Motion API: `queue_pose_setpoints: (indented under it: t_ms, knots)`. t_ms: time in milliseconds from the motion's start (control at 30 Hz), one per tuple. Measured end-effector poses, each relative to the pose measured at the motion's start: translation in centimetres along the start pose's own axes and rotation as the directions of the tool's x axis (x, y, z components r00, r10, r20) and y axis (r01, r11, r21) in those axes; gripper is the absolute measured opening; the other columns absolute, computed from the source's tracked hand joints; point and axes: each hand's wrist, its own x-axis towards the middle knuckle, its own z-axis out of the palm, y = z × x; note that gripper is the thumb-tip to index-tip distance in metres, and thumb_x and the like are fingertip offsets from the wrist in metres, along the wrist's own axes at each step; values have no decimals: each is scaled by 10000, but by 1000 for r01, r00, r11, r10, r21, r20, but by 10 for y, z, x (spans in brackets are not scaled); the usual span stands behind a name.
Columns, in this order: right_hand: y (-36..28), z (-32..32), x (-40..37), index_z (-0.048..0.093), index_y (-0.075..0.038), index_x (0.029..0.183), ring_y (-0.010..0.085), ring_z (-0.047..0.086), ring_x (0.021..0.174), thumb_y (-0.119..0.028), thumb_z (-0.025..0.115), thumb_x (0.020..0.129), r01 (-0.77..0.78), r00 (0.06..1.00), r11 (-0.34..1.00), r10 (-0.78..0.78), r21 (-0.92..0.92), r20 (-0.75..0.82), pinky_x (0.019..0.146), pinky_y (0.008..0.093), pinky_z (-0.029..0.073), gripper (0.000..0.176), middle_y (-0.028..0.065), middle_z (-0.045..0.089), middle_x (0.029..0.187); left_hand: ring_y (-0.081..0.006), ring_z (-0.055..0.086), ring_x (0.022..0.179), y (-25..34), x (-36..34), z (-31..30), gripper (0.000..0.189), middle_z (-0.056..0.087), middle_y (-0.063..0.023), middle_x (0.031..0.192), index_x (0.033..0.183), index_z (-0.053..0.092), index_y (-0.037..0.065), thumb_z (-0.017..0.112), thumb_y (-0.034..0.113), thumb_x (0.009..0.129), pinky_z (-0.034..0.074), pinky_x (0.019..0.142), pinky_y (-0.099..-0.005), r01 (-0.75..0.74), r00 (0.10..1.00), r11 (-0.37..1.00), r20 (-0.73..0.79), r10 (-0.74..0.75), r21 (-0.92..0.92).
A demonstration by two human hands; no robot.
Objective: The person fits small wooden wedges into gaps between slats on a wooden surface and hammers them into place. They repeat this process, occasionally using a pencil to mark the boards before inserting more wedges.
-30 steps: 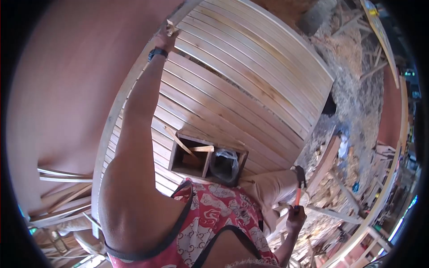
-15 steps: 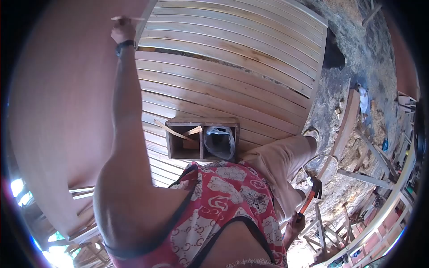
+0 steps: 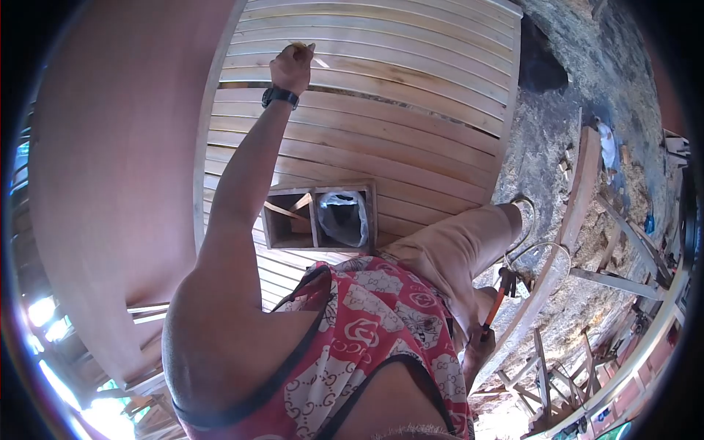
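Note:
My left hand (image 3: 291, 71), with a dark watch at the wrist, reaches out over the slatted wooden panel (image 3: 381, 121). Its fingers are closed on a thin pale wood strip (image 3: 320, 62), whose end pokes out to the right. Low at my right side, my right hand (image 3: 480, 343) is wrapped round the orange and black handle of a claw hammer (image 3: 502, 290), head upward. Near my waist a two-part wooden box (image 3: 314, 220) rests on the slats. Wood strips lie in its left compartment, and a clear plastic bag (image 3: 343, 220) lines the right one.
A large smooth brown board (image 3: 117, 176) stands along the left. To the right, a long plank (image 3: 583, 176) and several timber pieces (image 3: 620, 282) lie on dusty ground (image 3: 543, 132). A dark rounded object (image 3: 541, 62) sits by the panel's far right corner.
My left hand has moved right, from beside the brown board to above the slats, still with the thin strip. The hammer in my right hand has shifted slightly up and left.

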Motion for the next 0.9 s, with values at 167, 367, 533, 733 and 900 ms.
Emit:
queue_pose_setpoints:
  t_ms: [167,367,533,733,900]
  knots:
    - [14,-3,7,553,56,786,307,527,590,-269,627,921,24,1000,998,-24,-50,6,587,455,417,359,180,550,661,-334,724,834,-5,-10,12,363,742,-152,851,921,721,31,716,393,905,567,741,-410,-36,999,998,-26,37,56]
    - [22,-3,6,537,57,766,298,514,579,-301,633,925,-3,1000,1000,3,-27,-20,580,454,409,404,180,542,651,-320,730,861,-9,-10,24,363,747,-149,872,944,718,41,710,402,907,568,773,-411,-16,999,998,-46,19,61]
    - [18,-6,1,559,72,775,286,489,586,-416,643,923,-142,990,988,143,57,-8,608,460,424,517,179,552,665,-316,729,888,-9,-14,36,343,750,-146,894,963,713,52,706,391,911,565,798,-396,-21,999,987,-31,27,162]
    - [42,0,1,559,52,756,234,483,561,-411,655,947,-6,996,999,11,51,-85,569,431,411,510,138,537,625,-324,722,923,-7,-12,35,336,753,-147,918,962,713,56,698,387,913,559,831,-399,129,991,973,-53,-121,192]
    - [61,1,-5,544,15,729,169,453,519,-387,669,952,-106,992,981,115,160,-52,516,380,396,476,78,506,578,-398,705,937,-27,9,48,361,738,-205,931,986,712,57,628,405,938,555,827,-481,13,1000,934,-21,-6,358]
